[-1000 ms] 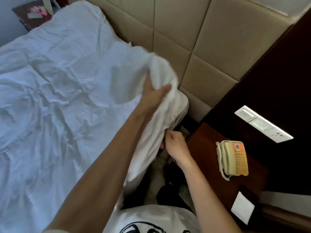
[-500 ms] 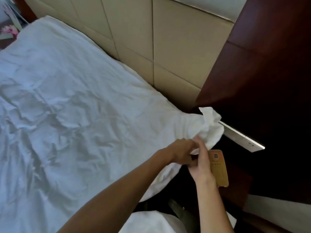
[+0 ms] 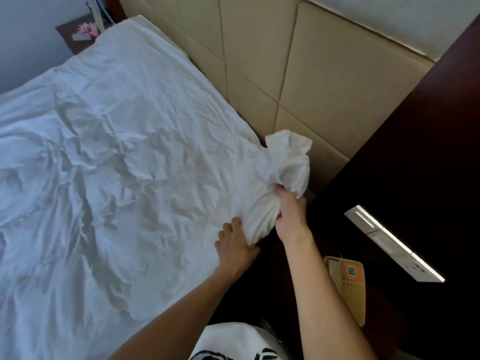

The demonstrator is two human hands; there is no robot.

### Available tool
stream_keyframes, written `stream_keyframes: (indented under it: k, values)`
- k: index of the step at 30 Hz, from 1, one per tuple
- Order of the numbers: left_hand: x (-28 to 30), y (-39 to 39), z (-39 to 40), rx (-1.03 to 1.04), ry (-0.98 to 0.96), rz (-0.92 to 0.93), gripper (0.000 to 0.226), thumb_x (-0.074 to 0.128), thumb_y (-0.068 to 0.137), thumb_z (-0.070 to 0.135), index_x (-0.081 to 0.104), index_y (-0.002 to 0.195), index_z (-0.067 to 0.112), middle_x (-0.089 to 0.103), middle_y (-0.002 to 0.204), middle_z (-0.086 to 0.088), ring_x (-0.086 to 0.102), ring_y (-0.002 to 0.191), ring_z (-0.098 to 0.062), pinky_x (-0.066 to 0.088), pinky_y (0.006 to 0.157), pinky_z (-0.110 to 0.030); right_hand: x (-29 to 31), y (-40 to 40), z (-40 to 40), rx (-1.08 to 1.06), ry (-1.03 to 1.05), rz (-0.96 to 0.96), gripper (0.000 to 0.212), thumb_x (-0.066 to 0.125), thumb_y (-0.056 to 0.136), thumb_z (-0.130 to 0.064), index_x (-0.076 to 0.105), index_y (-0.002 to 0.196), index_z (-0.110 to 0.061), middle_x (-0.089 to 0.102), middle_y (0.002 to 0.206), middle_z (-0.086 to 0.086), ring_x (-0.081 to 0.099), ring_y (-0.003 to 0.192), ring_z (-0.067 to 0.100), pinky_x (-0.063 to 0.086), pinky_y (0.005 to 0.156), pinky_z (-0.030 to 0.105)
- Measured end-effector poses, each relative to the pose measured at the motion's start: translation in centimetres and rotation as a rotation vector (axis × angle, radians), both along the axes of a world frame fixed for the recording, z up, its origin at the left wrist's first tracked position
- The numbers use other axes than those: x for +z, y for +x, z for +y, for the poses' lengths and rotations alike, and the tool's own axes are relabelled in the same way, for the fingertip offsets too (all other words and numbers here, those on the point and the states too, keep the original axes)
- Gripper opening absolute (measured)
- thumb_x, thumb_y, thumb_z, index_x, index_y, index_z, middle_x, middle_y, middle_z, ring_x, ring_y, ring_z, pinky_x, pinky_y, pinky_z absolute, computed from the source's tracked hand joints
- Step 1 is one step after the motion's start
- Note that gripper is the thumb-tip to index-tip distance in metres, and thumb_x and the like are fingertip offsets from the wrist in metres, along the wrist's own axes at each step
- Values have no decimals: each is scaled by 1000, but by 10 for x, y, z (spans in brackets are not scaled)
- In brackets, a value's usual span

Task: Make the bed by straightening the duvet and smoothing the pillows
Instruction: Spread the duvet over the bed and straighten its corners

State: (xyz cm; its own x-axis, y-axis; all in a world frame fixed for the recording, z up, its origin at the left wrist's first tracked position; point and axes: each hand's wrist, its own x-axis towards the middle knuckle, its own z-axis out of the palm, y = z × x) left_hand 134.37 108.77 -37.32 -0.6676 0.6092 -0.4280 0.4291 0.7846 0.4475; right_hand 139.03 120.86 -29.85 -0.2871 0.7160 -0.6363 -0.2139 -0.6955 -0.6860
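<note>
The white, wrinkled duvet [image 3: 117, 178] covers the bed from the far left to the near right corner. Its corner [image 3: 288, 162] is bunched into a wad beside the headboard. My right hand [image 3: 289, 216] grips the neck of that wad, fingers curled round the cloth. My left hand [image 3: 236, 245] lies on the duvet just left of it, fingers spread on the fabric at the bed's edge. No pillow is visible.
A beige padded headboard [image 3: 272, 61] runs along the bed's right side. A dark wooden nightstand [image 3: 384, 307] holds a beige telephone [image 3: 348, 284]; a white switch panel [image 3: 394, 242] sits on the dark wall panel above. Another nightstand [image 3: 78, 35] stands at the far end.
The duvet corner has been pulled toward the headboard and the cloth lies flatter. My left hand let go of the bunched corner and now rests on the duvet; my right hand keeps hold.
</note>
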Motion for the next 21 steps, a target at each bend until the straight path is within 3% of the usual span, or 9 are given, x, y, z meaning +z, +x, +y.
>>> stream_keyframes:
  k: [4,8,12,14,17,19,21]
  values:
    - [-7,-36,-24,122,-5,84,36,54,90,27,45,123,16,59,114,-8,57,108,-33,43,87,-41,7,-25,-3,41,39,65,76,84,73,-20,50,140,-23,65,128,5,67,111,23,57,89,44]
    - [21,-78,-29,243,55,18,12,52,84,18,57,95,16,68,98,-13,64,98,-38,44,76,-34,0,-26,-4,-36,-90,87,62,75,82,-8,50,139,-10,67,120,12,69,102,27,60,76,37]
    - [58,-107,-28,74,76,33,31,55,78,13,66,107,20,70,101,-12,64,99,-36,47,80,-35,-1,-25,2,47,-135,-49,46,68,86,-7,58,131,-13,69,115,10,69,98,26,60,68,35]
    - [78,-115,-27,4,92,122,35,52,77,8,67,106,22,70,97,-9,64,94,-35,50,75,-37,-3,-27,2,217,-148,-74,42,73,86,-29,61,125,-21,69,117,7,67,102,26,60,73,39]
    - [95,-119,-30,-105,69,224,38,51,76,7,66,105,26,69,93,-4,64,90,-32,44,68,-35,0,-41,-13,439,-218,-93,62,79,72,-57,62,119,-21,69,114,9,65,106,31,57,86,51]
    - [104,-119,-31,-202,20,245,40,52,77,7,65,109,27,67,94,-3,63,91,-30,40,66,-34,0,-59,-27,568,-253,-115,65,82,69,-56,63,118,-18,70,113,11,67,105,32,56,89,52]
    - [110,-121,-31,-281,-17,257,34,54,79,5,65,105,24,65,90,-4,63,88,-30,37,64,-33,-5,-80,-37,626,-244,-151,58,81,76,-45,65,120,-12,72,115,13,70,103,28,58,89,44]
